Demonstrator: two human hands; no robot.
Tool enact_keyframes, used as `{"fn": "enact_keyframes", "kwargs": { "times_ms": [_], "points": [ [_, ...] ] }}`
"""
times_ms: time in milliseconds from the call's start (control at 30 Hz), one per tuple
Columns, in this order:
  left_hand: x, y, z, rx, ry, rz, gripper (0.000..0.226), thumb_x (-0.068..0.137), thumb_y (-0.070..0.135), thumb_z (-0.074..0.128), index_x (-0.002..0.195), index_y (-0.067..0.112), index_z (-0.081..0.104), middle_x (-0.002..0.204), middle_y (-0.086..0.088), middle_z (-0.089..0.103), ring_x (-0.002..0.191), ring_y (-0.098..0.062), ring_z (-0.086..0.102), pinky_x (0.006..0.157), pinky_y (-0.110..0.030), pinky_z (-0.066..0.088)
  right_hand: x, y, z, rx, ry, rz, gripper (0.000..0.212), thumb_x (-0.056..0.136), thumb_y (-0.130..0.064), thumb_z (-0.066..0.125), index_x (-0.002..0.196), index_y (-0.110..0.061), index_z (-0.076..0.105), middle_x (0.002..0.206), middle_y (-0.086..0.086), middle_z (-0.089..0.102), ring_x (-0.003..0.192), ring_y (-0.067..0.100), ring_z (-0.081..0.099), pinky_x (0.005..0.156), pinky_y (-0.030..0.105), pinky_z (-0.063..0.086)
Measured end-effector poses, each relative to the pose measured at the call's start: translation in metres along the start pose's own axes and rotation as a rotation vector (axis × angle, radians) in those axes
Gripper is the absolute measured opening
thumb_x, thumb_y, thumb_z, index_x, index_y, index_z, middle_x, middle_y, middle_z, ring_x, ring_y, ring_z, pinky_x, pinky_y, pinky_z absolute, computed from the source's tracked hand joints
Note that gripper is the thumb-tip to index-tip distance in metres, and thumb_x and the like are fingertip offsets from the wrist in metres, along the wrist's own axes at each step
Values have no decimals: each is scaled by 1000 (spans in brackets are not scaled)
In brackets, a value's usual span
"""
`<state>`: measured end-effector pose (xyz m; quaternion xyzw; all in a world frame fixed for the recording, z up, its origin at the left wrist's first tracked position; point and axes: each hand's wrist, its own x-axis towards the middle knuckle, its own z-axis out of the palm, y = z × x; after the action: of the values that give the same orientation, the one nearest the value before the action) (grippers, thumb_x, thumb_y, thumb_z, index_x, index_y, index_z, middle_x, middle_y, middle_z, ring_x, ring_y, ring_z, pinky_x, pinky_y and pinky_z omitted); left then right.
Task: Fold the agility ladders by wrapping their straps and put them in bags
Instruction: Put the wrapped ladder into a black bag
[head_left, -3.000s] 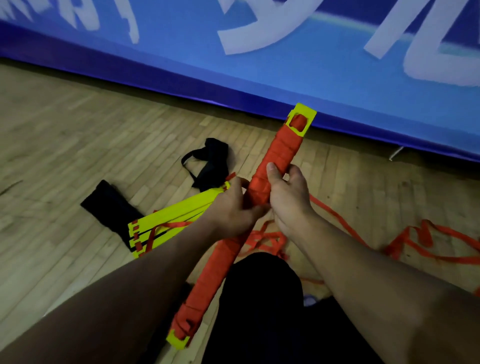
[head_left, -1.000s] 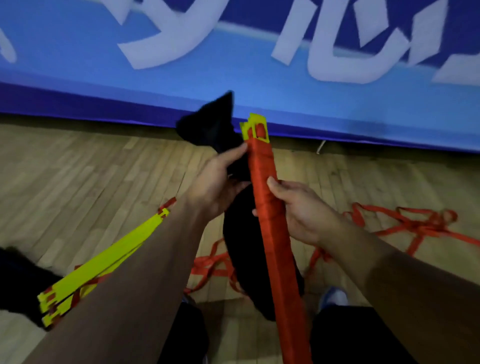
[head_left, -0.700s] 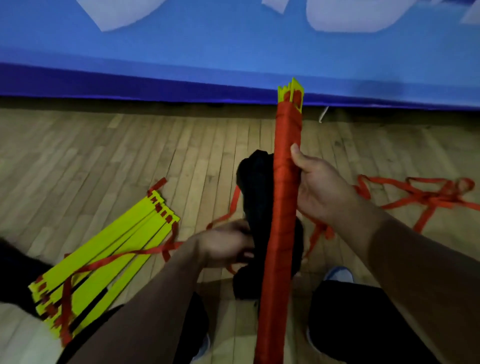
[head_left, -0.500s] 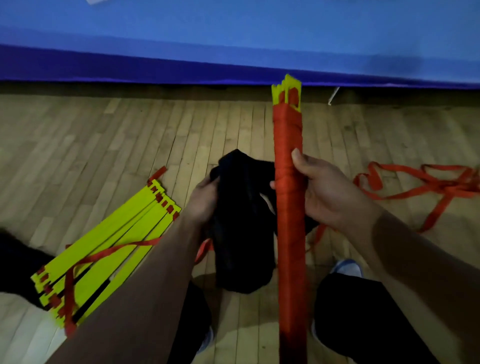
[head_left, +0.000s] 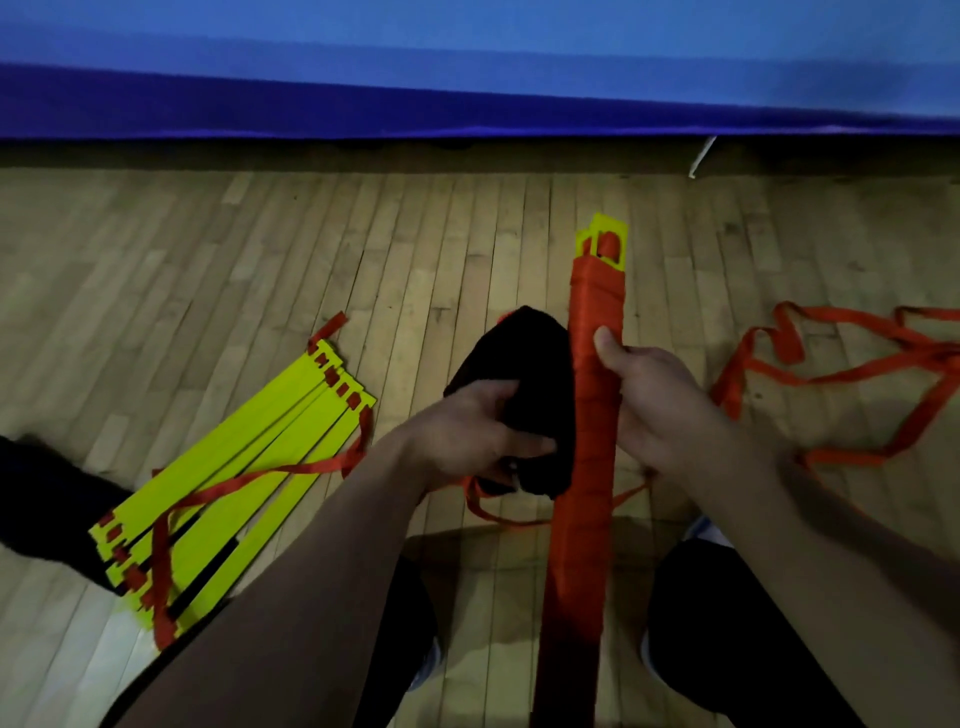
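A person's right hand (head_left: 654, 410) grips a wrapped agility ladder (head_left: 589, 441) — a long bundle bound in orange strap, its yellow end pointing away — held upright above the wooden floor (head_left: 208, 270). Just left of it, the left hand (head_left: 467, 441) clutches a black bag (head_left: 519, 395). A second ladder (head_left: 234, 483), unwrapped, lies fanned on the floor at left — loose orange strap (head_left: 831, 364) trails at right.

Pale wooden plank floor (head_left: 218, 270), blue padded wall mat (head_left: 467, 67) along its far edge, thin white stick (head_left: 702, 157) leaning below the mat.
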<state>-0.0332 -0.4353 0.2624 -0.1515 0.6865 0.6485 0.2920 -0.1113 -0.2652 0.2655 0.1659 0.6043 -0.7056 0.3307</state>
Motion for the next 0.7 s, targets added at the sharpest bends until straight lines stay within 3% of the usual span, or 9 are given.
{"fn": "enact_keyframes", "kwargs": {
  "times_ms": [67,133,200,300,367,433,500,633,700],
  "points": [
    [4,0,1,-42,207,45,12,97,15,60,106,15,67,99,-7,75,88,-20,74,74,-36,59,3,-3,-1,-31,31,-6,35,99,-36,58,117,-7,66,103,11,76,99,29,72,94,54,53],
    [7,4,-1,-161,410,85,21,100,27,55,99,11,68,87,-7,75,75,-17,73,59,-29,56,4,-6,-4,-80,58,-36,35,100,-36,58,112,-5,67,90,12,75,84,27,73,85,49,57],
    [9,5,-4,-181,521,85,29,100,37,54,103,12,69,88,-6,76,78,-17,74,57,-25,55,2,-8,-5,-96,32,-84,32,100,-36,57,106,-6,67,84,13,73,76,27,72,76,46,58],
    [11,2,-4,-160,527,95,51,93,57,54,102,10,70,91,-7,76,80,-20,74,72,-36,60,-12,-11,1,-86,-178,-93,27,99,-33,57,108,-11,68,86,9,74,77,23,73,67,38,58],
    [5,6,0,-201,469,133,53,96,55,51,84,6,66,69,-5,69,55,-15,66,53,-27,54,-22,-8,10,-131,-328,-57,29,97,-33,58,115,-13,67,86,5,75,79,22,74,68,36,56],
    [2,7,3,-259,416,206,44,103,37,47,73,6,57,55,-4,59,42,-13,54,43,-23,44,-27,0,18,-177,-423,-23,28,98,-31,57,116,-12,66,87,6,74,81,24,73,69,37,57],
    [0,5,5,-246,442,239,39,104,23,47,71,4,55,51,-2,58,40,-11,53,43,-23,44,-27,8,22,-234,-430,-30,27,99,-30,57,113,-9,67,87,9,73,82,25,72,71,38,57],
    [-1,5,-4,-299,559,137,50,92,53,57,86,5,68,69,-5,72,60,-17,70,52,-25,50,-17,8,16,-255,-272,-98,23,99,-31,59,107,-12,70,87,10,74,80,25,72,73,40,55],
    [-4,6,-14,-260,522,134,57,79,62,67,95,8,71,81,-8,75,71,-21,74,58,-27,52,-12,1,10,-189,-200,-101,23,100,-31,58,107,-12,69,89,10,73,78,23,72,69,39,56]
  ]
}}
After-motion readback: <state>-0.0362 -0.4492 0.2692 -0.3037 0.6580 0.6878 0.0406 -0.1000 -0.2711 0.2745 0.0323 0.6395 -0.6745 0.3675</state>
